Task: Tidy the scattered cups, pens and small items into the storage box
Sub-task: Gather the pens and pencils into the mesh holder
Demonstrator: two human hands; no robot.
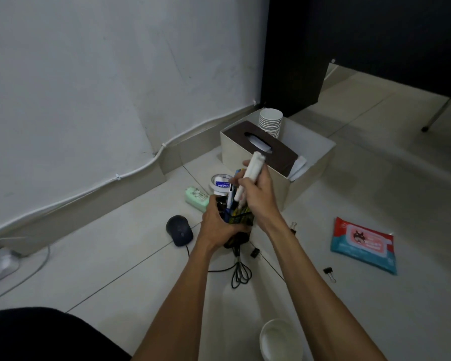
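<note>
White markers (253, 168) are clamped in the right hand (258, 198); the dark pen holder (241, 217), gripped by the left hand (216, 227), should be held upright for insertion.

We look from one wide-angle camera on the head, facing forward and down at the floor (115, 269), left hand (218, 225) and right hand (258, 195) close at centre, wall (89, 87) to our left, box (310, 178) just beyond.

Mostly buried under left hand (218, 225), just before storage box (235, 152): dark pen holder (240, 217). Beside storage box, half masked by marker (253, 168) and pens (230, 194): tape roll (219, 179), label incomplete. Well before storage box, cropped at bottom edge: white cup (276, 337).
</note>
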